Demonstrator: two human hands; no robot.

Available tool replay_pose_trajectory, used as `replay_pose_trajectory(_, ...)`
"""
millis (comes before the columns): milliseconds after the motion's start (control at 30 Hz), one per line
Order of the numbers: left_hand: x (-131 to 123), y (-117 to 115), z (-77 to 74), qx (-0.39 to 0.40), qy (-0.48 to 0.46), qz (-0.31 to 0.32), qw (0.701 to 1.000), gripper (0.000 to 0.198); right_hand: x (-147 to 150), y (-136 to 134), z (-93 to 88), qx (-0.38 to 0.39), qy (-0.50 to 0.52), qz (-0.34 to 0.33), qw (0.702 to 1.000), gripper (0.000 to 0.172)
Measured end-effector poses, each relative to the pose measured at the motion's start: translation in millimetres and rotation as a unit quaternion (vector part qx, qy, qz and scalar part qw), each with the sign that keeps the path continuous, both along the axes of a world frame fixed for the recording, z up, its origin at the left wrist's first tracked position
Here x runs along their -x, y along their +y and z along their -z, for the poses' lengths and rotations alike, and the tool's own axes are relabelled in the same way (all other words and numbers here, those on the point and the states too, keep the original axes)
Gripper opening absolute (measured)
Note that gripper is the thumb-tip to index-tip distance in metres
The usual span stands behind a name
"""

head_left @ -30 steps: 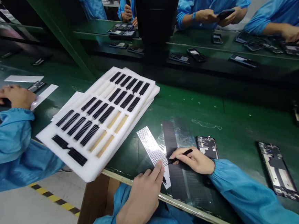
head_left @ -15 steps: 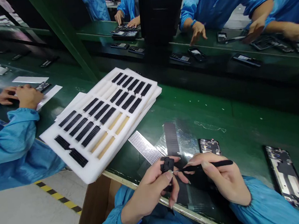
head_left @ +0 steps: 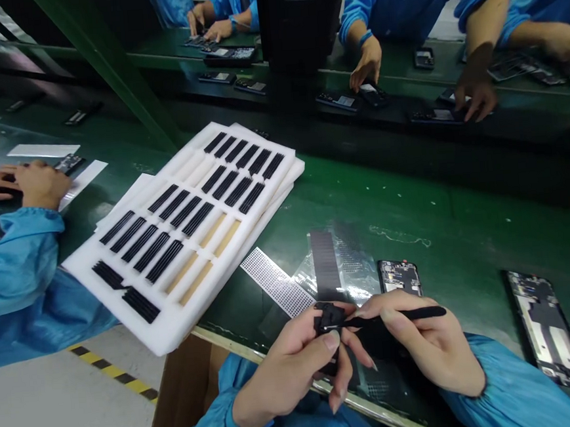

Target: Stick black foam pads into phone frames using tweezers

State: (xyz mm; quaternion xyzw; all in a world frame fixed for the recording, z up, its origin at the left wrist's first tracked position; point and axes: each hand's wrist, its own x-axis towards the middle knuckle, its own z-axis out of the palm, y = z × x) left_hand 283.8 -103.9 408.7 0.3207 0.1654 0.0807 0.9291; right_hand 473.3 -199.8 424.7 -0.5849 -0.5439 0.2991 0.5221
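A small black part (head_left: 329,318) is grasped by the left hand (head_left: 285,371), black tweezers (head_left: 411,314) by the right hand (head_left: 418,341), just inside the bench edge (head_left: 226,345); two phone frames (head_left: 399,278) (head_left: 548,332) lie to the right.

One stack of at least two white foam trays (head_left: 166,334) sits on the counter (head_left: 462,206). The top tray carries about twenty black strips (head_left: 164,261) and four tan strips (head_left: 196,283). Right of the stack are one perforated white strip (head_left: 275,283) and two opened phone housings (head_left: 551,333). Also right of it are one left hand (head_left: 287,364), one right hand (head_left: 418,341), one small black part (head_left: 329,318) and one slim black tool (head_left: 411,314). Left of the stack are two hands of a co-worker (head_left: 40,185).
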Motion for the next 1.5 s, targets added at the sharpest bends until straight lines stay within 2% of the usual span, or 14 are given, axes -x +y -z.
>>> replay_pose_trajectory(233,1.8,0.4,5.5,-0.031,0.026,0.012,0.999,0.036,-2.3,2.4,-5.5,-0.015,-0.066,-0.017,0.998,0.025)
replay_pose_trajectory(633,3.1,0.5,3.2,-0.03,0.054,0.024,0.998,0.043,-4.8,2.8,-7.1,-0.036,-0.065,-0.041,0.996,0.023)
replay_pose_trajectory(800,2.6,-1.3,0.6,-0.006,0.053,-0.005,0.999,0.04,-5.7,2.1,-5.2,-0.041,-0.063,-0.042,0.996,0.024)
replay_pose_trajectory(933,4.2,1.2,-0.1,-0.02,0.048,0.029,0.998,0.043,-6.2,1.6,-4.5,-0.038,-0.061,-0.03,0.997,0.027)
replay_pose_trajectory(1300,5.6,3.4,-5.2,-0.066,0.061,0.044,0.995,0.041,-7.0,2.0,3.2,-0.015,0.026,-0.01,0.999,0.026)
replay_pose_trajectory(1500,1.5,1.3,-4.4,-0.047,0.053,0.035,0.997,0.043,-7.0,1.6,2.0,0.007,0.053,0.02,0.998,0.03)
